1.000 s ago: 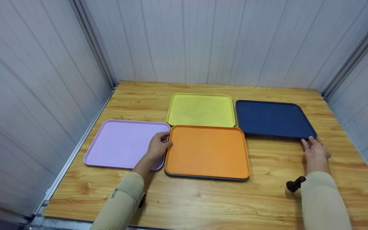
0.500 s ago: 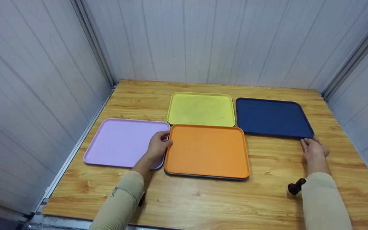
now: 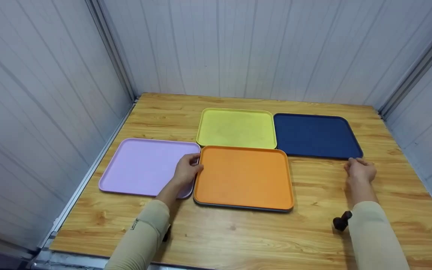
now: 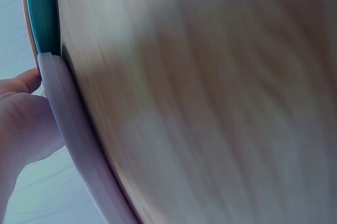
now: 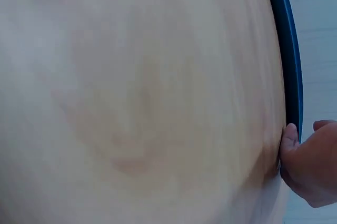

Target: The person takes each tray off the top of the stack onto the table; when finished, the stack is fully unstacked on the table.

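My left hand (image 3: pixel 186 170) reaches over the right edge of the purple tray (image 3: pixel 141 165) and grips the left rim of the orange tray (image 3: pixel 244 178), its thumb at the rim. Under the orange tray a teal tray (image 4: pixel 41 13) shows in the left wrist view. At the near right corner of the navy blue tray (image 3: pixel 313 135), my right hand (image 3: pixel 360 169) pinches the rim; in the right wrist view the thumb (image 5: pixel 289 138) lies against the tray's outer wall. The navy tray lies flat, beside the yellow tray (image 3: pixel 236 127). The left fingertips are partly hidden.
All the trays lie on a wood-grain table (image 3: pixel 234 240). Pale panel walls (image 3: pixel 238 45) enclose it at the back and both sides. A dark camera mount (image 3: pixel 341 221) sticks out from the right sleeve.
The navy tray has slid left and slightly back, up against the yellow tray, with my right hand moving along at its corner. My left hand and the other trays stay nearly still.
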Available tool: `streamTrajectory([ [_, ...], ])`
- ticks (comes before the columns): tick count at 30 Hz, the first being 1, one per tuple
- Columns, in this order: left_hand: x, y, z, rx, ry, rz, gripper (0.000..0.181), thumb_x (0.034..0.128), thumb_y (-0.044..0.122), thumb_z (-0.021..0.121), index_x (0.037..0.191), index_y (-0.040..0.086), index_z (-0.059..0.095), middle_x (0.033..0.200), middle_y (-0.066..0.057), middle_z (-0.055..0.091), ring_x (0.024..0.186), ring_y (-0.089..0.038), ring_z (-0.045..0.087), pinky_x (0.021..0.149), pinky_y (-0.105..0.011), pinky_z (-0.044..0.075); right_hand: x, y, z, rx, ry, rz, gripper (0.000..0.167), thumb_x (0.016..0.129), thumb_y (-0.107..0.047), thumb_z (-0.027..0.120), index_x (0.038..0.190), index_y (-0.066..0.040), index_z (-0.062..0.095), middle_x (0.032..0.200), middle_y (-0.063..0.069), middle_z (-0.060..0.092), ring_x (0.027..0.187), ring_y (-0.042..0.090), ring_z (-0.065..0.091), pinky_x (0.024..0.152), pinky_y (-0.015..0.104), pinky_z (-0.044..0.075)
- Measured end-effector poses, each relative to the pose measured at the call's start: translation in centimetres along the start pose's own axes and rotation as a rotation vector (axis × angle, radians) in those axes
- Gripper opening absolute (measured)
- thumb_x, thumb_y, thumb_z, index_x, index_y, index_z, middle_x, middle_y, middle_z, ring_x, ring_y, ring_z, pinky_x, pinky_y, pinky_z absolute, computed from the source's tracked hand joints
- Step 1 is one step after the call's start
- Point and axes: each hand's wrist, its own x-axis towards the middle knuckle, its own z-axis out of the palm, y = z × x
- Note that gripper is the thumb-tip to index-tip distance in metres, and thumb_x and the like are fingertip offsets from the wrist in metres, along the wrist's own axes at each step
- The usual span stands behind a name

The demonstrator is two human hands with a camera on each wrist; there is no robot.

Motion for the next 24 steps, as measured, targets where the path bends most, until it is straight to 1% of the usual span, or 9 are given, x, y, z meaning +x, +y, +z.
streamTrajectory([
  [2, 0.0, 0.0, 0.0, 0.005, 0.001, -0.002, 0.043, 0.0885, -0.009, 0.065, 0.131, -0.013, 0.059, 0.121, -0.024, 0.064, 0.113, -0.032, 0.060, 0.097, -0.039, 0.051, -0.2, 0.8, 0.2, -0.009, -0.027, -0.021, 0.012, 0.094, 0.007, 0.063, 0.103, -0.002, 0.062, 0.101, 0.005, 0.062, 0.069, 0.018, 0.068, 0.067, 0.029, 0.059],
  [3, 0.0, 0.1, 0.0, 0.006, 0.002, -0.006, 0.043, 0.0886, -0.009, 0.065, 0.131, -0.012, 0.060, 0.122, -0.024, 0.064, 0.114, -0.032, 0.060, 0.098, -0.040, 0.051, -0.3, 1.2, 0.2, -0.032, -0.050, -0.028, 0.009, 0.095, 0.005, 0.063, 0.102, 0.000, 0.063, 0.094, 0.006, 0.065, 0.068, 0.019, 0.070, 0.067, 0.030, 0.060],
  [4, 0.0, 0.1, 0.0, 0.008, 0.002, -0.005, 0.043, 0.0888, -0.009, 0.065, 0.131, -0.012, 0.060, 0.122, -0.024, 0.064, 0.115, -0.033, 0.059, 0.099, -0.040, 0.050, -0.4, 1.6, 0.3, -0.070, -0.073, -0.033, 0.009, 0.096, 0.003, 0.062, 0.105, 0.001, 0.064, 0.089, 0.006, 0.067, 0.068, 0.020, 0.071, 0.068, 0.031, 0.060],
  [6, 0.1, 0.1, 0.0, 0.012, 0.002, -0.005, 0.043, 0.0891, -0.008, 0.065, 0.131, -0.012, 0.060, 0.123, -0.024, 0.064, 0.116, -0.032, 0.058, 0.100, -0.041, 0.049, -0.5, 2.3, 0.5, -0.163, -0.150, -0.055, 0.018, 0.099, -0.003, 0.059, 0.116, 0.003, 0.062, 0.082, 0.007, 0.070, 0.071, 0.019, 0.072, 0.072, 0.031, 0.060],
  [9, 0.1, -0.1, 0.0, 0.014, 0.004, -0.004, 0.042, 0.0891, -0.008, 0.065, 0.131, -0.011, 0.060, 0.123, -0.023, 0.064, 0.115, -0.031, 0.058, 0.100, -0.041, 0.049, -0.7, 3.2, 0.8, -0.286, -0.306, -0.067, 0.035, 0.104, -0.018, 0.054, 0.130, 0.004, 0.055, 0.087, 0.006, 0.073, 0.083, 0.017, 0.074, 0.081, 0.031, 0.059],
  [12, 0.1, -0.1, 0.0, 0.024, 0.009, -0.004, 0.042, 0.0889, -0.008, 0.066, 0.130, -0.010, 0.061, 0.122, -0.022, 0.064, 0.114, -0.030, 0.058, 0.099, -0.041, 0.049, -1.1, 3.6, 1.0, -0.333, -0.450, -0.057, 0.043, 0.105, -0.026, 0.053, 0.130, 0.009, 0.054, 0.094, 0.009, 0.073, 0.090, 0.018, 0.073, 0.088, 0.032, 0.056],
  [14, 0.1, 0.0, 0.0, 0.027, 0.009, -0.009, 0.042, 0.0891, -0.007, 0.067, 0.131, -0.009, 0.061, 0.123, -0.022, 0.064, 0.113, -0.030, 0.058, 0.098, -0.041, 0.049, -1.5, 3.8, 1.2, -0.354, -0.512, -0.050, 0.046, 0.105, -0.026, 0.054, 0.131, 0.011, 0.053, 0.097, 0.010, 0.072, 0.093, 0.019, 0.072, 0.090, 0.032, 0.055],
  [19, 0.0, 0.1, 0.1, 0.020, 0.000, -0.032, 0.044, 0.0904, -0.006, 0.066, 0.134, -0.008, 0.060, 0.124, -0.021, 0.063, 0.113, -0.029, 0.057, 0.097, -0.040, 0.049, -2.4, 4.4, 1.9, -0.425, -0.589, -0.039, 0.045, 0.107, -0.017, 0.051, 0.141, 0.011, 0.043, 0.102, 0.008, 0.069, 0.097, 0.017, 0.070, 0.094, 0.032, 0.053],
  [24, -0.1, 0.0, 0.1, 0.002, -0.002, -0.045, 0.045, 0.0906, -0.006, 0.066, 0.135, -0.008, 0.058, 0.125, -0.021, 0.063, 0.113, -0.028, 0.057, 0.097, -0.039, 0.050, -3.3, 4.9, 2.5, -0.470, -0.633, -0.028, 0.050, 0.107, -0.015, 0.050, 0.148, 0.011, 0.037, 0.108, 0.007, 0.070, 0.103, 0.017, 0.068, 0.098, 0.033, 0.051],
])
